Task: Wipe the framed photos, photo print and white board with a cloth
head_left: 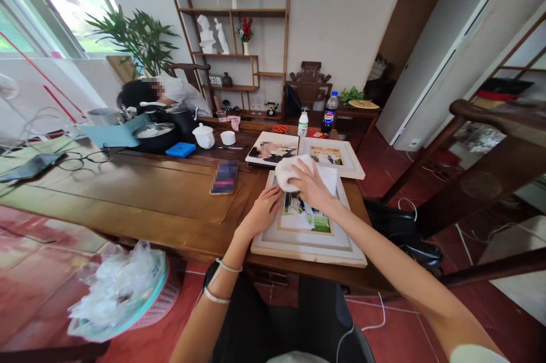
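A pale wooden picture frame [302,252] with a wedding-style photo [313,222] inside lies flat at the near table edge. My right hand [312,184] is closed on a bunched white cloth [286,174] and presses it over the frame's upper part, hiding some of the photo's top. Fingers stretched out, my left hand [264,210] rests on the left side of the same frame. Behind the cloth sit a photo album or print [271,145] and a second pale picture frame [353,161].
The wooden table [170,189] carries a phone [224,177], a blue box [181,149], a white teapot [203,136], a cola bottle [330,112] and a white bottle [302,124]. A basket with plastic bags [123,283] stands on the floor at left. A person [179,93] leans on the table's far side.
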Tool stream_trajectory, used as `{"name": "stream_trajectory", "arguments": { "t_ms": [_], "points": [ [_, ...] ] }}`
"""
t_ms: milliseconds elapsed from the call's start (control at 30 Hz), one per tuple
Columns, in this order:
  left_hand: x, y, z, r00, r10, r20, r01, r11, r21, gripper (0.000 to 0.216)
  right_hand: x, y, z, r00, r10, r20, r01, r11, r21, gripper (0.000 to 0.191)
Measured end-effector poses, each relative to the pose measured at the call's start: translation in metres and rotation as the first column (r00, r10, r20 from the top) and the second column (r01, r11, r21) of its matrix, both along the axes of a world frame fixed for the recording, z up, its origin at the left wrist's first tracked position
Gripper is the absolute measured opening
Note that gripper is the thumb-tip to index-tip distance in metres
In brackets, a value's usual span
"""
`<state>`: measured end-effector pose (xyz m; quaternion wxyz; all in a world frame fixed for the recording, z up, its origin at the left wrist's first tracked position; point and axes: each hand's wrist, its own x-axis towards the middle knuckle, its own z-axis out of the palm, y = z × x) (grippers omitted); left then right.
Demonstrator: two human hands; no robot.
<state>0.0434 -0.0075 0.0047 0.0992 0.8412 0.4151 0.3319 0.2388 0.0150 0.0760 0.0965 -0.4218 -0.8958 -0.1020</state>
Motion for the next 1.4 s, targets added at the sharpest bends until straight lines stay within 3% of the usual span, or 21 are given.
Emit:
{"name": "stream_trajectory", "arguments": {
  "t_ms": [100,200,367,500,600,700,900,967,1067,1200,1300,1400],
  "points": [
    [0.001,-0.001,0.003,1.0,-0.02,0.008,0.02,1.0,0.013,0.028,-0.025,0.009,-0.01,0.998,-0.012,0.065,0.015,0.999,-0.037,0.043],
    [0.0,-0.001,0.001,0.999,-0.026,0.019,0.025,1.0,0.012,0.03,-0.024,0.008,-0.015,0.996,-0.059,0.06,0.06,0.998,-0.023,0.04],
    [-0.001,0.002,-0.007,0.999,0.001,0.039,-0.001,1.0,-0.017,0.037,0.019,-0.006,-0.012,0.985,-0.136,0.102,0.135,0.991,0.013,0.034],
    [-0.001,0.003,-0.008,0.999,0.007,0.05,-0.006,1.0,-0.013,0.037,0.065,-0.018,-0.011,0.966,-0.236,0.111,0.232,0.972,0.046,0.043],
    [0.0,0.003,-0.008,0.999,0.016,0.036,-0.016,1.0,-0.006,0.035,0.08,-0.03,-0.009,0.961,-0.248,0.124,0.249,0.969,0.008,0.05],
    [0.0,0.002,-0.007,0.999,0.02,0.032,-0.02,1.0,-0.006,0.035,0.069,-0.055,-0.003,0.972,-0.197,0.13,0.209,0.974,-0.085,0.05],
    [0.0,0.002,-0.01,0.999,0.02,0.038,-0.02,1.0,0.005,0.037,0.028,-0.14,0.013,0.997,-0.042,0.065,0.059,0.95,-0.305,0.052],
    [-0.001,0.003,-0.01,0.999,0.011,0.03,-0.011,1.0,0.01,0.037,0.026,-0.15,0.012,0.999,-0.043,0.008,0.043,0.945,-0.325,0.056],
    [-0.001,0.002,-0.008,1.0,-0.001,0.018,0.0,1.0,0.012,0.037,0.037,-0.132,0.0,0.996,-0.082,-0.031,0.071,0.966,-0.25,0.058],
    [-0.001,0.0,-0.003,1.0,-0.003,-0.004,0.003,1.0,-0.017,0.037,0.055,-0.074,-0.014,0.982,-0.188,0.007,0.188,0.977,-0.098,0.059],
    [-0.002,0.0,-0.002,1.0,-0.005,0.003,0.005,1.0,-0.027,0.037,0.061,-0.034,-0.011,0.973,-0.231,0.01,0.232,0.972,-0.047,0.059],
    [-0.002,0.0,-0.003,1.0,-0.003,0.019,0.003,1.0,-0.023,0.037,0.061,-0.017,-0.004,0.974,-0.225,0.019,0.226,0.972,-0.061,0.057]
  ]
}}
